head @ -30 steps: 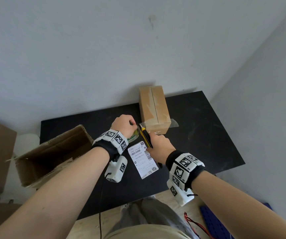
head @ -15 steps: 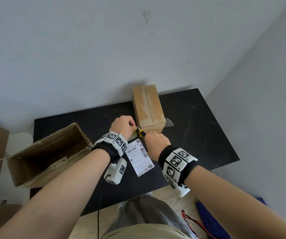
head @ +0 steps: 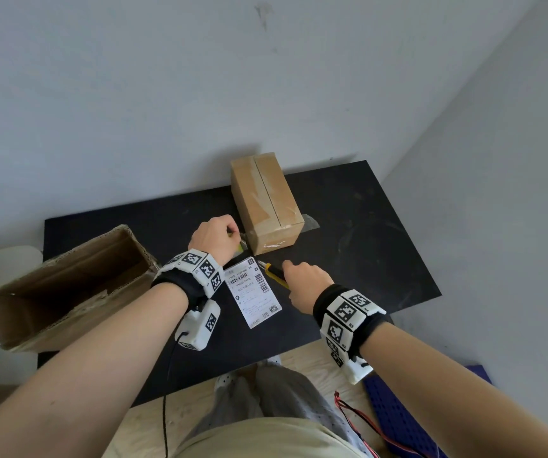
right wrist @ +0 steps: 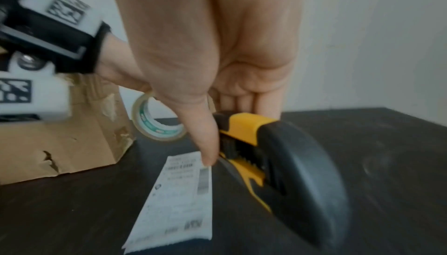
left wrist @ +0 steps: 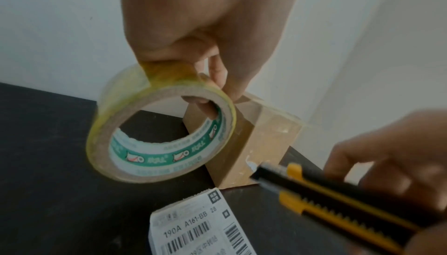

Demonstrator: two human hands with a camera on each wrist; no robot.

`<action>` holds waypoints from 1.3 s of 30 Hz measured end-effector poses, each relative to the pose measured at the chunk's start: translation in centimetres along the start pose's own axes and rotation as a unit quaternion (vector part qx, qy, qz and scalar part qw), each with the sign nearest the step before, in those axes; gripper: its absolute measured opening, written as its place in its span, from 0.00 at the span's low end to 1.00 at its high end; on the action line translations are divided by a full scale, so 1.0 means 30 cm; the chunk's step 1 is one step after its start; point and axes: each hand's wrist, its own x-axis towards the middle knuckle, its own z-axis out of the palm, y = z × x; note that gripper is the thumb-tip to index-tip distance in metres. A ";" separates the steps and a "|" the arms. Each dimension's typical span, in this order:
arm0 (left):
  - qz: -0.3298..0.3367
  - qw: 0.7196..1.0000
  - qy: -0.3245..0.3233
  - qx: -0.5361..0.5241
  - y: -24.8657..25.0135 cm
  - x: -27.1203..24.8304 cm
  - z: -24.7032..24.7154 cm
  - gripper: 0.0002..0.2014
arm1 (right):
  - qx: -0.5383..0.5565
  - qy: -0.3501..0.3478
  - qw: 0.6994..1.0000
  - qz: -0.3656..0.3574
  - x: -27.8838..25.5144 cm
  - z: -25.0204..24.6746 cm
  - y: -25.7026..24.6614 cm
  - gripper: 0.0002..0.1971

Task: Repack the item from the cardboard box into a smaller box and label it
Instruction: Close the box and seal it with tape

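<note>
The small taped cardboard box stands at the back of the black table. My left hand grips a roll of clear tape just left of the box's near end, a finger through its core. To the right, my right hand holds a yellow-and-black utility knife, its tip near the box's front corner. A white shipping label lies flat on the table between my wrists. The large open box lies on its side at the left.
A loose strip of tape sticks out from the small box's right side. Beyond the table's near edge are a blue pegboard and red wires on the wooden floor. Walls close in behind and to the right.
My right hand has drawn the knife back from the box's near end toward me and to the right. The left hand with the tape has stayed by the box.
</note>
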 end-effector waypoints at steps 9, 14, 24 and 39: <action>-0.002 0.998 -0.004 -0.061 -0.034 -0.044 0.016 0.06 | 0.218 -0.033 0.975 0.022 0.127 0.179 0.062 0.24; -0.002 0.996 -0.003 -0.092 -0.050 -0.063 0.027 0.05 | 0.217 -0.013 0.976 0.001 0.169 0.222 0.079 0.24; 0.000 0.995 -0.014 -0.102 -0.047 -0.081 0.018 0.06 | 0.165 0.278 0.930 -0.174 0.137 0.127 0.048 0.14; -0.009 0.999 -0.036 0.014 -0.100 -0.106 0.054 0.06 | -0.058 0.184 0.965 -0.177 0.154 -0.100 0.074 0.38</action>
